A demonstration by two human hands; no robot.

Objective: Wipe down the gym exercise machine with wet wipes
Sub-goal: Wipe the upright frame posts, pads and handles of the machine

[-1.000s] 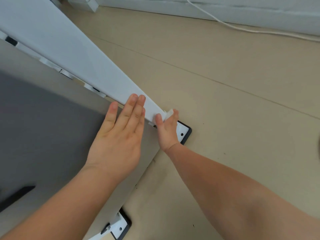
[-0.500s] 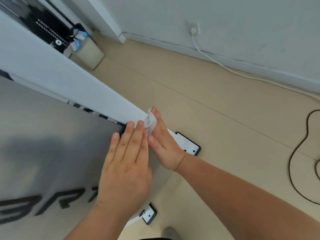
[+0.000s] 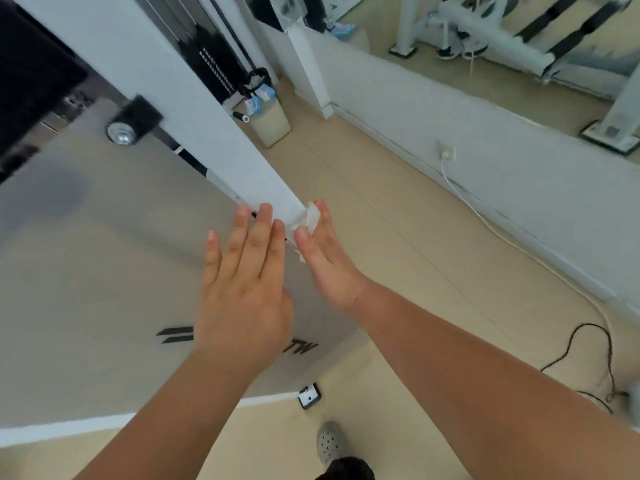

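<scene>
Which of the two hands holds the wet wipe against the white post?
The right hand pinches the wet wipe against the white post. The left hand lies flat and open on the grey panel, holding nothing.

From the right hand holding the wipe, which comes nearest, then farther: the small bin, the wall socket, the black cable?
1. Wall socket, on the wall up and right of the right hand.
2. Small bin, up by the weight stack; nearly ties with the socket.
3. Black cable, floor, far right.
</scene>
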